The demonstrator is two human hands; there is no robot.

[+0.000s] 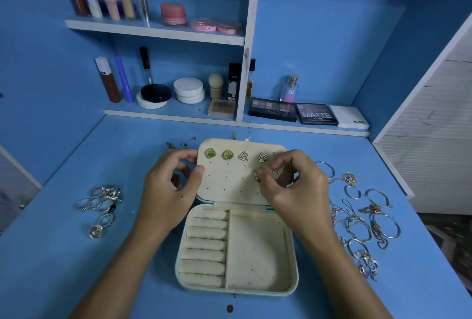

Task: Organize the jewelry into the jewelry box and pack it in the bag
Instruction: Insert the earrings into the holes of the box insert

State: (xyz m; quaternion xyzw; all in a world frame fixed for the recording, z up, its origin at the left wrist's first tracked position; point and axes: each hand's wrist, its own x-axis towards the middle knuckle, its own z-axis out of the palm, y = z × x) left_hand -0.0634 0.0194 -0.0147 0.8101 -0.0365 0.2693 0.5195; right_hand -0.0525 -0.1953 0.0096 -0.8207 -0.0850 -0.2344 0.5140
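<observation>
The left hand (176,181) grips the open cream-lined jewelry box (237,249) by its lid edge on the blue table (63,255); right hand (293,186) fingers pinch a small gold earring (256,176) against the lid; its post could miss the hole and drop.

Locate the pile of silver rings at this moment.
In the head view, the pile of silver rings lies on the blue tabletop, left of the open cream jewelry box and beyond the left hand.
</observation>
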